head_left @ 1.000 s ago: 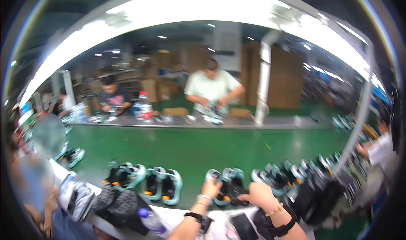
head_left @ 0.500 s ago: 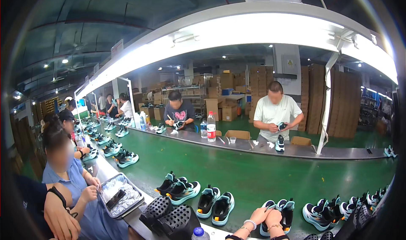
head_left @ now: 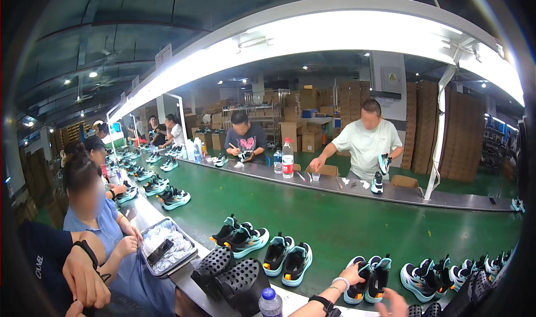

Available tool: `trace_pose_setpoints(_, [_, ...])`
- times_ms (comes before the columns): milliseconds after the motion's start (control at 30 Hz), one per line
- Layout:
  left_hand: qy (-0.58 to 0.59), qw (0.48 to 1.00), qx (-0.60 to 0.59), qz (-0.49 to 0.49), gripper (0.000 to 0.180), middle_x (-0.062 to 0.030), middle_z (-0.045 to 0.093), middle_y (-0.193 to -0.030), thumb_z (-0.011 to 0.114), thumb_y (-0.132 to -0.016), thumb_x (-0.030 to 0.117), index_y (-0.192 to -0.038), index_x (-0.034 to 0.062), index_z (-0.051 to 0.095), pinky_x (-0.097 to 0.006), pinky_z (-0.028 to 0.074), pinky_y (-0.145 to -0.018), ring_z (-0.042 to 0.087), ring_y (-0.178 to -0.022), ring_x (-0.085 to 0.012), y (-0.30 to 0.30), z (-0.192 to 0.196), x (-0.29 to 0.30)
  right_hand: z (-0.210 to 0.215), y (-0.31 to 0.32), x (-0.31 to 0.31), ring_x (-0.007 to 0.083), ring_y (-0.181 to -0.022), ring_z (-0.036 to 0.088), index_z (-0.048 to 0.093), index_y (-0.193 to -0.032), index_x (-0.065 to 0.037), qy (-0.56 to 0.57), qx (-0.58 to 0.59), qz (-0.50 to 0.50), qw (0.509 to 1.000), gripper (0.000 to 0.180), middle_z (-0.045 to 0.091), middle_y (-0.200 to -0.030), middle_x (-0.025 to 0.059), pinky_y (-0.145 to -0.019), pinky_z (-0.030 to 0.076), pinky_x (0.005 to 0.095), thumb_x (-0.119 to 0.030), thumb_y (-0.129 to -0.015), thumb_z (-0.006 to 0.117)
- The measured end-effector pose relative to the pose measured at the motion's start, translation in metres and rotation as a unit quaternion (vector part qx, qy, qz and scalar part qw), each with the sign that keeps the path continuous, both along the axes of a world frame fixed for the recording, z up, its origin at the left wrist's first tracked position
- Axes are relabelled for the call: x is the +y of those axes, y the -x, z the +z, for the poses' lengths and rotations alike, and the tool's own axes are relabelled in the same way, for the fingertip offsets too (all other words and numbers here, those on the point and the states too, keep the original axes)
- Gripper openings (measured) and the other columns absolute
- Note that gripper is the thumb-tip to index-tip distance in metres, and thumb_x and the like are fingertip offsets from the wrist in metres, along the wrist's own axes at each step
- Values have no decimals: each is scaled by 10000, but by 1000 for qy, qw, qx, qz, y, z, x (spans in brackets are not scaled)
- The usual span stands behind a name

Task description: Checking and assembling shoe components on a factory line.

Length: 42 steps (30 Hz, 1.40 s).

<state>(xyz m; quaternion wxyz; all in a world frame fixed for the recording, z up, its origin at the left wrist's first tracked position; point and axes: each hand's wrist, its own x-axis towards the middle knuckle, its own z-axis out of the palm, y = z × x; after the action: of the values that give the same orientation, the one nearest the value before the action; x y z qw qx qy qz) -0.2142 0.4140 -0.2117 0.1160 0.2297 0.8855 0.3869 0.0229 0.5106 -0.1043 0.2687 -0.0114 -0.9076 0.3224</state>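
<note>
A pair of black, white and mint sneakers (head_left: 378, 280) stands on the green belt before me, at the lower right. My left hand (head_left: 350, 273), with a white bead bracelet and a dark watch, reaches in from the lower edge; its fingers are apart at the collar of the left shoe. Close to the heel of the right shoe is my right hand (head_left: 394, 304), fingers spread and holding nothing, partly cut off by the lower edge. Another pair of sneakers (head_left: 296, 264) stands left of my hands.
Black perforated clogs (head_left: 243, 286) and a blue-capped bottle (head_left: 271, 303) are at the near edge. A tray of clear packets (head_left: 192, 254) lies by a seated co-worker. More sneakers (head_left: 422, 280) line the right. Across the belt, a worker in a pale shirt (head_left: 365, 149) holds a shoe.
My hands, earlier together over the sneakers, have parted, left to one side and right to the other. The view has shifted slightly. The pale-shirted worker now reaches toward a small cup.
</note>
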Motion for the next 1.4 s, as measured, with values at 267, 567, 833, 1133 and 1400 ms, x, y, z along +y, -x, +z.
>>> trace_pose_setpoints(267, [72,987,134,47,459,-216,666,-922,781,-649,334,-947,5,664,-415,534,-798,656,-851,-358,3,25,-7,-34,-105,86,380,-1082,516,535,-1164,22,-9,22,-305,952,450,560,-1144,210,-962,389,424,-81,-745,664])
trace_pose_setpoints(567, [34,945,322,-53,439,-100,586,-1035,623,-798,418,-1048,60,668,-384,381,-926,491,-1064,-277,-80,32,11,-41,-134,97,385,-1092,526,482,-1218,4,13,-34,-351,936,574,557,-1172,216,-916,425,429,-130,-719,732])
trace_pose_setpoints(833, [67,964,225,-122,488,-82,587,-1006,601,-796,556,-985,125,729,-400,339,-948,478,-1083,-275,-93,26,2,13,-128,79,398,-922,612,496,-1187,-1,47,36,-339,939,576,629,-1018,221,-785,483,427,-210,-721,762])
trace_pose_setpoints(1133, [-17,939,341,-41,213,-101,616,-825,718,-676,328,-741,126,735,-440,440,-721,558,-867,-290,-84,10,-23,8,99,19,391,-798,646,655,-820,48,-128,-261,-56,955,495,647,-798,245,-721,514,433,-417,-683,756])
trace_pose_setpoints(1400, [-11,960,275,-48,290,-89,543,-947,701,-729,336,-859,76,703,-401,362,-931,475,-1030,-268,-103,9,-7,-86,160,32,254,-817,688,705,-781,-80,-292,-231,-189,909,161,692,-833,122,-702,557,342,-228,-726,736])
